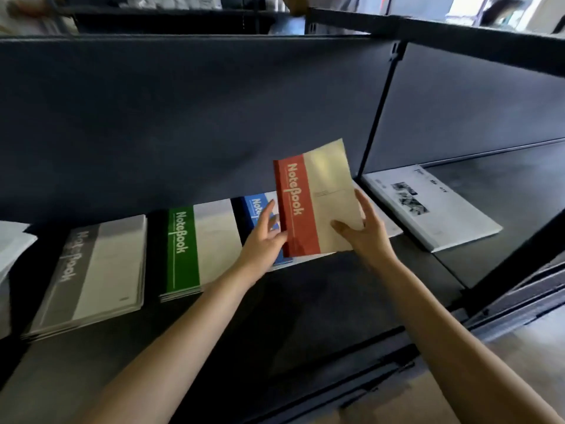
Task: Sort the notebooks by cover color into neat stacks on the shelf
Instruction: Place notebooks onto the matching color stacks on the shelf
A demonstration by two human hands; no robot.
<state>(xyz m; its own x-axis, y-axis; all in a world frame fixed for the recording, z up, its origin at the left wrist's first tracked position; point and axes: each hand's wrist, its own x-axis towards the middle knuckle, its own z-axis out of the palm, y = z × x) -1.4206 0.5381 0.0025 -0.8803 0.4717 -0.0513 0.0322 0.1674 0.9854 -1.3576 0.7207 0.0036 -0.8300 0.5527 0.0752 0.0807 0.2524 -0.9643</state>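
Note:
A red-and-cream notebook [315,197] is lifted and tilted above the dark shelf [321,301]. My right hand [367,231] grips its lower right corner, thumb on the cover. My left hand [263,240] holds its lower left spine edge with the fingers behind it. Under it lies a blue notebook stack [255,206], mostly hidden. A green notebook stack [195,249] lies to the left, and a grey notebook stack [91,276] lies further left.
A white booklet with black pictures [428,206] lies in the adjoining bay on the right, past a black upright post [377,117]. White papers [12,246] show at the far left edge. A black back panel closes the shelf behind.

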